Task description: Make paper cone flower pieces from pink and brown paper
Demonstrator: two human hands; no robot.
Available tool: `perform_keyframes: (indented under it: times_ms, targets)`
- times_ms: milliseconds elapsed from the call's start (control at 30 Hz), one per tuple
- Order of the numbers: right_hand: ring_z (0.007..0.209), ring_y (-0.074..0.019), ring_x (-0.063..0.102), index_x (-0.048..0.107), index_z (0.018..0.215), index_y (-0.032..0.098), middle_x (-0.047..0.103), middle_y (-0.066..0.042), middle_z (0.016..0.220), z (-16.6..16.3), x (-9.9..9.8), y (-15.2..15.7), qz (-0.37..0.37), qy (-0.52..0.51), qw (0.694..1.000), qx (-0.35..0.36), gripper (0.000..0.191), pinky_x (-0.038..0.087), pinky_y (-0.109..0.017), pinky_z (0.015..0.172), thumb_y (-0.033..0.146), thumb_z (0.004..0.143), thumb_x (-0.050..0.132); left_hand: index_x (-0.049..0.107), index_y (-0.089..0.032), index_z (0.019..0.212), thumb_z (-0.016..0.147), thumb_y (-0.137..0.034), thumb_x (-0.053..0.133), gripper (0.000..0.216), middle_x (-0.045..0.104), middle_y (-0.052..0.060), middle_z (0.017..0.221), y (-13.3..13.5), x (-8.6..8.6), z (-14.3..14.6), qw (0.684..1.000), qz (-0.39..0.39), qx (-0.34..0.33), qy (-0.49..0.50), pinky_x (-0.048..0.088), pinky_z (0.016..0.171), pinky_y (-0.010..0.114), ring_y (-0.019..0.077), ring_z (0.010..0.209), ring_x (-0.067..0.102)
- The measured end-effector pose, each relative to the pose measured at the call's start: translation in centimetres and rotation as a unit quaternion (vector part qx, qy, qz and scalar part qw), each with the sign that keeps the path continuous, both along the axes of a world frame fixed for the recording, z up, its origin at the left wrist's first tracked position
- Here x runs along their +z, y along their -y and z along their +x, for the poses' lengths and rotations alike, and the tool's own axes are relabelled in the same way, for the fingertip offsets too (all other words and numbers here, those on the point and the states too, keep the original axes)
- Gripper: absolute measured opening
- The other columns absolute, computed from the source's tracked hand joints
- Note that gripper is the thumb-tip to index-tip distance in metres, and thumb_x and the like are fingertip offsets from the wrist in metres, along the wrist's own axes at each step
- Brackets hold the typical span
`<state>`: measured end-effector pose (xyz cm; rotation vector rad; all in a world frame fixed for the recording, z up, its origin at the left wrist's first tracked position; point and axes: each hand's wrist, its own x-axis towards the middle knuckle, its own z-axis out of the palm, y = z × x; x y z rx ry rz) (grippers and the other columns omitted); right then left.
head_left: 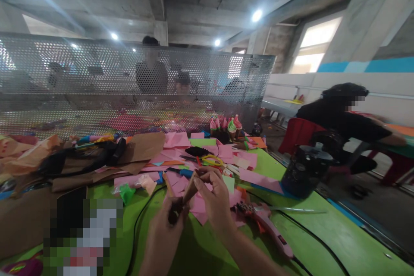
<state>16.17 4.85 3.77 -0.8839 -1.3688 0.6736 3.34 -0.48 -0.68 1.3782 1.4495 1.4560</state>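
Note:
Both of my hands are raised over the green table point(323, 237) and closed on a brown paper cone point(189, 189). My left hand point(166, 228) grips the cone's lower, narrow end. My right hand point(213, 198) pinches its upper edge with bent fingers. Pink paper sheets point(258, 177) lie scattered right behind the hands. A pink glue gun point(271, 228) lies on the table just right of my right forearm, with a black cable trailing away.
Brown cardboard point(142, 146), black items and colored scraps cover the table's left and middle. Small paper ice-cream cones point(231, 126) stand at the far edge by a perforated metal screen point(97, 82). A dark bottle point(307, 168) stands right. A person point(343, 116) sits at right; others sit behind the screen.

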Motion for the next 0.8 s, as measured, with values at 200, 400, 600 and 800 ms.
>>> perform_keyframes:
  times_ms: [200, 400, 600, 800]
  targets:
    - [0.096, -0.0246, 0.057, 0.056, 0.060, 0.022, 0.061, -0.006, 0.092, 0.0, -0.3, -0.2, -0.017, -0.019, 1.000, 0.004, 0.024, 0.044, -0.039, 0.086, 0.033, 0.078, 0.068, 0.069, -0.024, 0.081, 0.075, -0.029, 0.058, 0.014, 0.074, 0.001, 0.075, 0.0, -0.1, -0.4, 0.999, 0.000, 0.025, -0.044, 0.046, 0.064, 0.028, 0.0224, 0.068, 0.067]
    - [0.092, -0.0240, 0.058, 0.057, 0.056, 0.021, 0.061, -0.006, 0.092, 0.4, 0.0, -0.5, -0.025, -0.001, 0.999, 0.027, 0.022, 0.045, -0.037, 0.084, 0.028, 0.073, 0.069, 0.070, -0.022, 0.079, 0.074, -0.036, 0.060, 0.018, 0.071, 0.001, 0.067, -0.2, 0.3, -0.9, 1.000, -0.022, 0.013, 0.011, 0.043, 0.057, 0.026, 0.0205, 0.063, 0.063]
    - [0.100, -0.0258, 0.058, 0.067, 0.059, 0.022, 0.060, -0.006, 0.097, 0.6, 0.3, -0.7, -0.056, 0.032, 0.993, 0.102, 0.012, 0.048, -0.037, 0.087, 0.026, 0.065, 0.076, 0.071, -0.017, 0.081, 0.067, -0.046, 0.068, 0.033, 0.072, 0.005, 0.069, -0.8, 0.6, -1.4, 0.993, -0.053, -0.001, 0.107, 0.036, 0.050, 0.023, 0.0190, 0.062, 0.059]
    - [0.103, -0.0256, 0.057, 0.069, 0.061, 0.022, 0.061, -0.006, 0.100, 1.0, -0.1, -1.2, -0.061, 0.042, 0.993, 0.094, 0.012, 0.046, -0.037, 0.090, 0.028, 0.068, 0.077, 0.070, -0.016, 0.078, 0.071, -0.059, 0.068, 0.043, 0.067, 0.002, 0.065, -0.4, 1.0, -2.1, 0.984, -0.075, -0.057, 0.154, 0.037, 0.051, 0.021, 0.0127, 0.057, 0.051]
